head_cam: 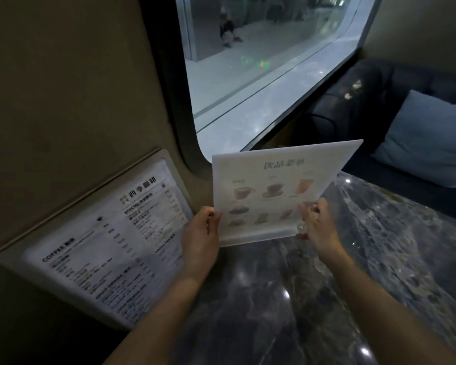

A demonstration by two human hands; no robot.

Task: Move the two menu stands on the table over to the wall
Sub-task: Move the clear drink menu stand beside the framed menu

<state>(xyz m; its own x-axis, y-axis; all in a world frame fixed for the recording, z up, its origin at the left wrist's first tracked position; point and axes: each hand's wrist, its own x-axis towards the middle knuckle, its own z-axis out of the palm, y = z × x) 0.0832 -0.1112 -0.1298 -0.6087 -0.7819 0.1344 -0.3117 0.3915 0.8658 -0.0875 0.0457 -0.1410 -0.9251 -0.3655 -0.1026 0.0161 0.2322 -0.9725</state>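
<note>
Drinks menu stand [277, 191] sits mid-frame, upright, slightly tilted, long axis running left-right, lower edge at or just above the marble table [379, 259]; contact unclear. Left hand [202, 233] pinches its lower-left edge, right hand [317, 222] clamps the lower-right corner, both closed on it. Wall [63, 101] lies to the left of the frame, so left hand is nearer. Coffee menu stand [103, 248] at lower left already leans on that wall. Likely next: shift the held stand leftward, beside the other, below the window [261, 61].
</note>
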